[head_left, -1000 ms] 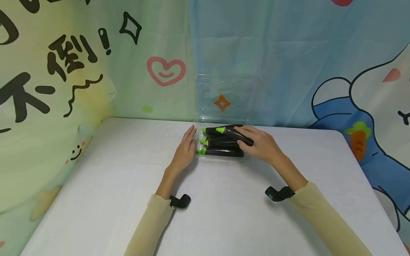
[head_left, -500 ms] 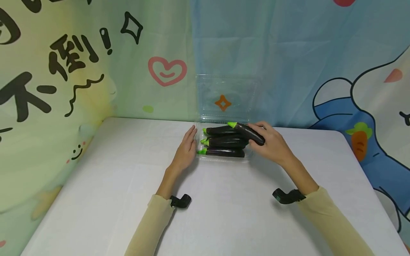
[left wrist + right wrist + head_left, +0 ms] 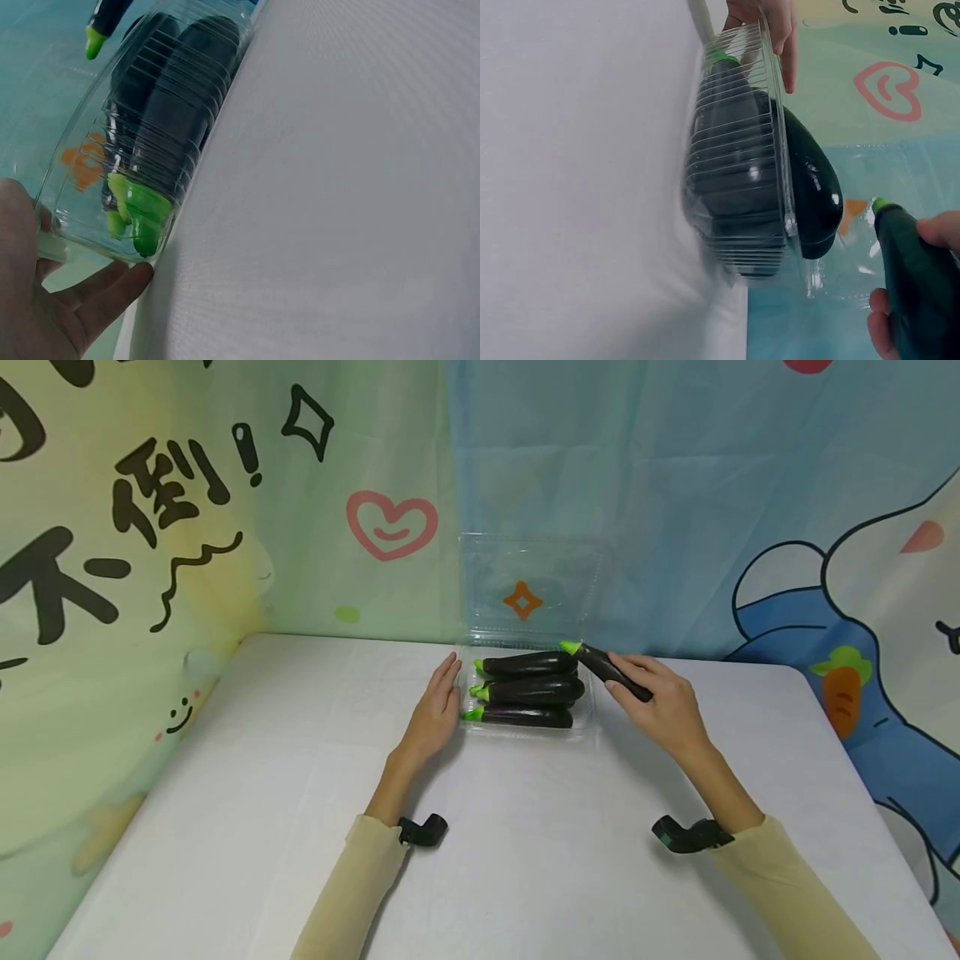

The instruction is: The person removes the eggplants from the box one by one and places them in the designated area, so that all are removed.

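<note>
My right hand [image 3: 667, 706] grips a dark eggplant [image 3: 609, 670] by its thicker end, above the right side of a clear plastic box [image 3: 588, 722]. Its bright green stem end points up and left, over the box's back right corner. Inside the box several other eggplants [image 3: 532, 692] lie side by side, stems toward the left. My left hand [image 3: 433, 710] rests against the box's left wall, fingers straight in the head view. In the left wrist view, the fingertips [image 3: 139, 277] touch the box's end near the green stems.
The transparent lid [image 3: 558, 568] stands raised behind the box, near the printed curtain [image 3: 675, 510]. A white cloth covers the table [image 3: 517, 843], and the box sits by its far edge. Black wrist cameras [image 3: 423, 832] are strapped to both forearms.
My right hand has lifted the gripped eggplant off the others and carried it to the right, out to the box's edge. The left hand stays at the box's left wall.
</note>
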Tool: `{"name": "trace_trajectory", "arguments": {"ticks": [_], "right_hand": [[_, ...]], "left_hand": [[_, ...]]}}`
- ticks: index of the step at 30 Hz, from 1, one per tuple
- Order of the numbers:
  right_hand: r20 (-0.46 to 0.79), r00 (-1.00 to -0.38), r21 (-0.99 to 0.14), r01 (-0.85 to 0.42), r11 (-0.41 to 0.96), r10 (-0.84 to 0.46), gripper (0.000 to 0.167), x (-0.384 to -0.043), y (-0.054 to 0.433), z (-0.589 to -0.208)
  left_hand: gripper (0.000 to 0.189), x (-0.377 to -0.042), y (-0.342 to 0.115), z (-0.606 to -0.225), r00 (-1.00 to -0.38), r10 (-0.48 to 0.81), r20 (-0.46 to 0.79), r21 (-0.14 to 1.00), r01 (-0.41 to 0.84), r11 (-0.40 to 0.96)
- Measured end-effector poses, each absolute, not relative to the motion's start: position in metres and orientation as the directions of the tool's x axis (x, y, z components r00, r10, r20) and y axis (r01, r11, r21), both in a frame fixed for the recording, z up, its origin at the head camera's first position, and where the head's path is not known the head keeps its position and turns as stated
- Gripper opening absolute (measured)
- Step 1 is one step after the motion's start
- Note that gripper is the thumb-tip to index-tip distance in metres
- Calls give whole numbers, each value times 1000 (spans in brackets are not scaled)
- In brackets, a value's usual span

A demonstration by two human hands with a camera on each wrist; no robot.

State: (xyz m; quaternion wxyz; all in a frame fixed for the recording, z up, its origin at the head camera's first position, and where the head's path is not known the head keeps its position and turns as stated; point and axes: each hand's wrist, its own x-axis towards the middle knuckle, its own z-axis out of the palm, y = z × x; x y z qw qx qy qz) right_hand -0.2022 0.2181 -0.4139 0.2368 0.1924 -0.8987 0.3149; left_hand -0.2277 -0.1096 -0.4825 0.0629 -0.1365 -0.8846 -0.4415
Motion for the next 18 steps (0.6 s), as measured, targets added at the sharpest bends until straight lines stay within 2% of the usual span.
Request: {"name": "trace_trajectory", "arguments": {"ticks": [10,18], "right_hand": [[550,-834,-542,-406,736,-55,46,-199,229,-423],[471,-882,-618,-319,718,14,55,-195,240,-428]], "left_hand": [[50,-229,-109,-483,-957,182,224,769,288,571],[49,-229,-109,-483,-956,182,231,768,294,569]]}}
